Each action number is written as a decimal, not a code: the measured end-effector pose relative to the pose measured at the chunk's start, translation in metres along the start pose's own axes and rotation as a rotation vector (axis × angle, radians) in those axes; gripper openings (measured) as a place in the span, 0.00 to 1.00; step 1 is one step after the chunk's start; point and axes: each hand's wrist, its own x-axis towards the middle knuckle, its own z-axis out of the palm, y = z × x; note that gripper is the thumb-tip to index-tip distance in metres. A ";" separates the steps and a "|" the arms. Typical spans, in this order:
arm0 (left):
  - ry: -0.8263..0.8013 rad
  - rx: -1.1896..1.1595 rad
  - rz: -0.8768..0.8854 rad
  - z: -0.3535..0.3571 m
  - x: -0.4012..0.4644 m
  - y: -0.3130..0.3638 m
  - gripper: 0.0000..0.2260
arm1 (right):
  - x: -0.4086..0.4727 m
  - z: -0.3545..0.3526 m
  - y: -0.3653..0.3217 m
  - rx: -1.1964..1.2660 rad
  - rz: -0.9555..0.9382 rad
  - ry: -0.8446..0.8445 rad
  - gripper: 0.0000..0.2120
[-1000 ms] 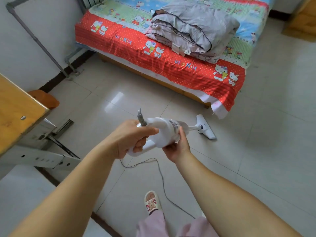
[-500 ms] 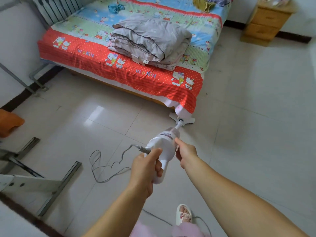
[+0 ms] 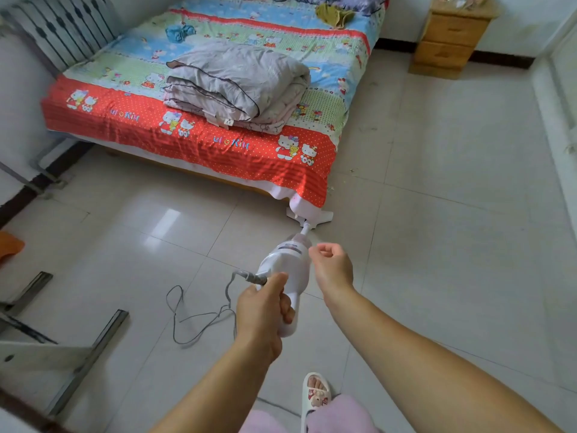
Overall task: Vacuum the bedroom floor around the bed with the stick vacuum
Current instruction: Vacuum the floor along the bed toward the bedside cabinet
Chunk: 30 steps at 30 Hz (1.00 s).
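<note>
- Right now my left hand [image 3: 262, 310] grips the handle of the vacuum [image 3: 287, 270], fingers curled round it, thumb lying along the top
- My right hand [image 3: 332, 265] is just beside the vacuum's body on its right, off it, holding nothing, with the fingers loosely curled
- So the two hands are apart, one on each side of the white body
- The vacuum slants away from me toward the bed [image 3: 199, 98]; its head [image 3: 312, 217] lies on the floor [image 3: 452, 214] at the bed's near right corner, partly tucked under the hanging sheet edge
- A grey cord [image 3: 193, 320] leaves the vacuum next to my left thumb and lies in loose loops on the tiles to my left
- On the bed, a folded grey quilt [image 3: 237, 82] sits on the patterned sheet
- Small bits of debris [image 3: 365, 129] are scattered on the tiles along the bed's right side
- A wooden nightstand [image 3: 452, 35] stands against the far wall, well apart from the bed's corner
- My slipper [image 3: 317, 396] shows at the bottom edge, with metal legs [image 3: 87, 345] of some furniture at the left
</note>
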 end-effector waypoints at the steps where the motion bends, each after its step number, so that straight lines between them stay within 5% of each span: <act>1: 0.007 -0.005 -0.002 0.001 -0.003 -0.004 0.11 | -0.004 0.000 -0.003 -0.049 -0.057 0.003 0.03; 6: -0.017 0.037 -0.031 -0.002 -0.022 -0.028 0.10 | -0.040 -0.002 -0.016 -0.247 -0.310 -0.067 0.07; 11: -0.153 0.005 -0.113 -0.019 -0.024 -0.048 0.08 | -0.084 -0.008 -0.005 -0.172 -0.192 -0.299 0.08; 15: -0.149 0.028 -0.180 -0.036 -0.023 -0.051 0.05 | -0.106 -0.008 0.026 -0.191 -0.132 -0.139 0.03; 18: -0.091 0.025 -0.235 -0.047 -0.023 -0.052 0.07 | -0.102 -0.004 0.064 -0.181 0.057 0.010 0.08; 23: -0.078 0.005 -0.260 -0.059 -0.026 -0.059 0.06 | -0.100 0.005 0.111 0.265 0.548 -0.246 0.15; 27: -0.150 -0.011 -0.265 -0.065 -0.033 -0.068 0.04 | -0.098 0.010 0.123 0.422 0.694 -0.282 0.15; 30: -0.219 0.007 -0.264 -0.068 -0.038 -0.071 0.10 | -0.103 0.009 0.124 0.447 0.714 -0.294 0.06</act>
